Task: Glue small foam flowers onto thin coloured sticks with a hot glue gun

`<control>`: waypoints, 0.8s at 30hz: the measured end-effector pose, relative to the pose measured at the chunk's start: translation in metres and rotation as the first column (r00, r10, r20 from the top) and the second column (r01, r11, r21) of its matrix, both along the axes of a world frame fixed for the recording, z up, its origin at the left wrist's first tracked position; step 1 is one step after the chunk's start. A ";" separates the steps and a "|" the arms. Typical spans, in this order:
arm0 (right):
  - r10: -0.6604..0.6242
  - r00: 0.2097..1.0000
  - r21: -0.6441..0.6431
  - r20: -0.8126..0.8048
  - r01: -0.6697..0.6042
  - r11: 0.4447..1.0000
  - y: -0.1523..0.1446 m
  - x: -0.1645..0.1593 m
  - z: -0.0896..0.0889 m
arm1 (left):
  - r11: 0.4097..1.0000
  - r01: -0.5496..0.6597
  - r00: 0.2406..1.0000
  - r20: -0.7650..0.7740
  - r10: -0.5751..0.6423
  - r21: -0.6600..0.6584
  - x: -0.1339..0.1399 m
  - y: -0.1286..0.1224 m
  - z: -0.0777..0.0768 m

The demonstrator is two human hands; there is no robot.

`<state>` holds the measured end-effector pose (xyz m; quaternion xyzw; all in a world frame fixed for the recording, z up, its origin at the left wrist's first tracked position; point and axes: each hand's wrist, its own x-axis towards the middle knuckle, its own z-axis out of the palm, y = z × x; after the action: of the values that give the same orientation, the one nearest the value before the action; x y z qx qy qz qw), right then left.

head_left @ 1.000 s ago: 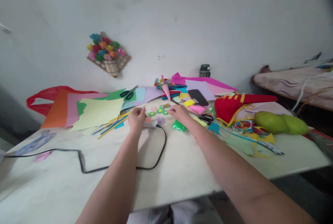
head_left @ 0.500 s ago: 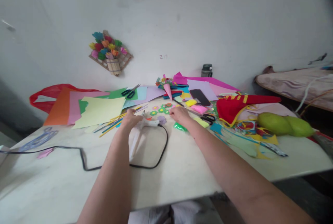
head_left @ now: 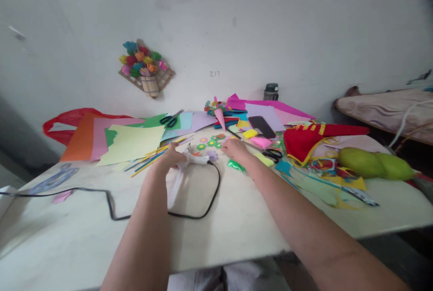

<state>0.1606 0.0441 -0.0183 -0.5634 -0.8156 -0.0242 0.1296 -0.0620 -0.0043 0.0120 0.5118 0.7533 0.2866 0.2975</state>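
Observation:
My left hand [head_left: 169, 156] curls at the barrel of a white glue gun [head_left: 198, 159], its thumb against the plastic. The gun lies on its side, a long pale glue stick [head_left: 176, 187] running back from it towards me and a black cord leaving its handle. My right hand [head_left: 236, 150] has its fingers pinched low over the table, at the right edge of several small paper flowers [head_left: 212, 143]. Whatever may be between those fingertips is hidden. A lilac paper flower [head_left: 212, 155] lies between the hands, and a green packet [head_left: 236, 165] is just below my right hand.
Coloured paper sheets [head_left: 135, 143] and scissors [head_left: 172, 119] lie at the back left, paper strips [head_left: 149, 163] nearer. A pink paper cone [head_left: 219, 118], phone [head_left: 261, 127], second scissors [head_left: 272, 154], red cloth [head_left: 301, 143] and green fruit [head_left: 374, 163] stretch rightwards. The black cord [head_left: 108, 200] crosses the left side.
The whole scene has shifted slightly to the right as the camera turned a little. Both hands keep nearly the same places beside the glue gun and the flowers.

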 end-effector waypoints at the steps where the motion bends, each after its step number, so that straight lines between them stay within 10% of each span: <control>1: -0.004 1.000 -0.006 0.006 0.004 1.000 0.000 0.000 0.000 | 1.000 0.029 1.000 0.003 -0.029 0.002 0.000 -0.002 0.001; 15: 0.185 0.957 0.123 -0.222 -0.161 0.979 -0.019 -0.023 0.008 | 0.999 0.034 0.999 -0.029 -0.033 0.035 0.005 -0.005 0.001; 24: 0.321 0.944 0.039 0.076 -0.325 0.945 -0.045 -0.079 0.019 | 0.993 0.043 0.999 0.013 -0.045 0.109 -0.001 0.000 -0.004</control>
<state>0.0819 -0.0006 0.0007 -0.4176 -0.9000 -0.0426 0.1179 -0.0626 -0.0043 0.0075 0.5416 0.7228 0.3243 0.2811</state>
